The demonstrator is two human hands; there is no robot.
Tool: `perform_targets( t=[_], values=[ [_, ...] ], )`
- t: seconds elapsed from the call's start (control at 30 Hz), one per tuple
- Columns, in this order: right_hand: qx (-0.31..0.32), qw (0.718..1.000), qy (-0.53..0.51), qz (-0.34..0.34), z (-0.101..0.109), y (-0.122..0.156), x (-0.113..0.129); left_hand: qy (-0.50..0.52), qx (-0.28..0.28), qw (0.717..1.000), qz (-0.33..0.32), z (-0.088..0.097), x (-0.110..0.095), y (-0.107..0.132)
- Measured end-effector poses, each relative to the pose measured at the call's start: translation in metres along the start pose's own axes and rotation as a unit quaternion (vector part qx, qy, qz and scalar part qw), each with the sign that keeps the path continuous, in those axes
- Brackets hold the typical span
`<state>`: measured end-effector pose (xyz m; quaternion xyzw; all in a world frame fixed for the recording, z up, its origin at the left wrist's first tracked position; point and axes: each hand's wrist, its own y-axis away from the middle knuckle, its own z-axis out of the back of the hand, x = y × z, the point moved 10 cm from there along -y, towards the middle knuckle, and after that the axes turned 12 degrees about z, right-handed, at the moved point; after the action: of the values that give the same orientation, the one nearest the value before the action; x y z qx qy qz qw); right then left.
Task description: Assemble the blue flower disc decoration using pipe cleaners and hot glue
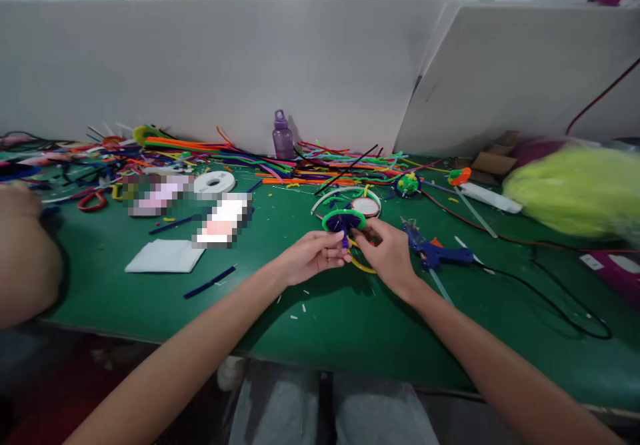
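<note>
Both hands are at a small pipe-cleaner piece (344, 219), a dark blue disc with a bright green fuzzy rim and a blue-purple stem below. My left hand (315, 258) pinches the stem from underneath. My right hand (387, 251) has its fingers closed at the disc's right underside; the fingertips are partly hidden. Beneath lies a yellow ring (363, 266), partly covered by my hands. Just beyond are a pale hoop (325, 198) and a round white item with a red edge (367, 206). A blue glue gun (443, 255) rests right of my right hand.
Bundles of coloured pipe cleaners (200, 145) line the back, with a purple bottle (283, 137) among them. At left are a ribbon spool (214, 182), red-handled scissors (93, 199), a white tissue pack (163, 256) and another person's arm (27, 258). A yellow-green bag (575, 191) sits right.
</note>
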<state>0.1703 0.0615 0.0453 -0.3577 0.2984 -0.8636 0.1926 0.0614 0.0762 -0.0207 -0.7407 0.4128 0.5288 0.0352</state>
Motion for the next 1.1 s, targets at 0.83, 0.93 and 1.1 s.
perform_targets(
  t=[0.83, 0.93, 1.1],
  values=[
    [0.04, 0.999, -0.026, -0.005, -0.009, 0.002, -0.003, -0.315, -0.314, 0.82, -0.36, 0.015, -0.072, 0.058],
    [0.044, 0.999, -0.025, -0.002, -0.011, 0.003, -0.002, -0.32, -0.318, 0.816, -0.362, 0.015, -0.072, 0.058],
    [0.047, 0.999, -0.024, 0.001, -0.012, 0.003, -0.002, -0.343, -0.322, 0.804, -0.363, 0.016, -0.072, 0.057]
  ],
)
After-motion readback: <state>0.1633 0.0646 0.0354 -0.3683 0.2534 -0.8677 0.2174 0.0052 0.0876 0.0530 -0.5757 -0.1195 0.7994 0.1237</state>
